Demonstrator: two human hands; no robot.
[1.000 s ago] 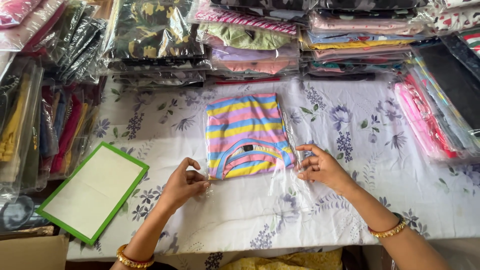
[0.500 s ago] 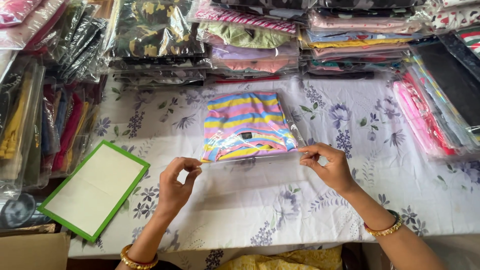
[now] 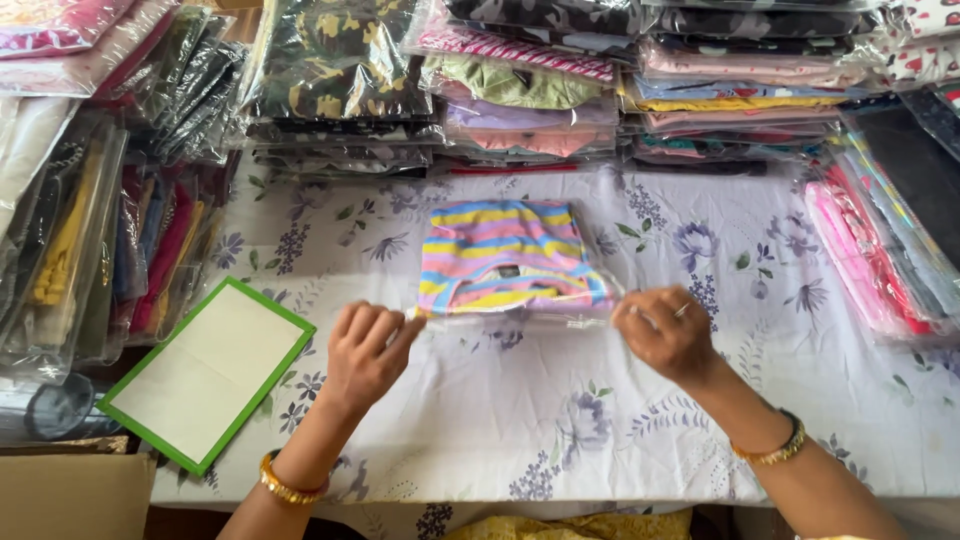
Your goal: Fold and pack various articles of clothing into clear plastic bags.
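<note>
On the floral tablecloth (image 3: 520, 420), near the middle of the table, lies a folded striped garment (image 3: 510, 255) in bands of pink, yellow, blue and purple, inside a clear plastic bag (image 3: 520, 312). Both hands work at the bag's near edge. The left hand (image 3: 365, 350) pinches the left end of that edge between thumb and curled fingers, closed tight on the thin film. The right hand (image 3: 665, 330) pinches the right end in the same way, fingers drawn together on the plastic. The strip of film runs taut between the two hands, and the garment sits just beyond it, on the far side of the grip, its near hem close to the pinched edge but not under the fingers. Neither hand touches the cloth itself; only the bag is held.

Each wrist carries a gold bangle (image 3: 285, 488).

To the left of the left hand, near the table's edge, rests a flat white board with a green border (image 3: 205, 370), lying at an angle, well apart from the bag. Along the far side stand stacks of bagged folded clothes (image 3: 520, 90) in many colours. More bagged items stand on edge at the left (image 3: 90, 240), and pink packs (image 3: 870, 250) lie at the right.
</note>
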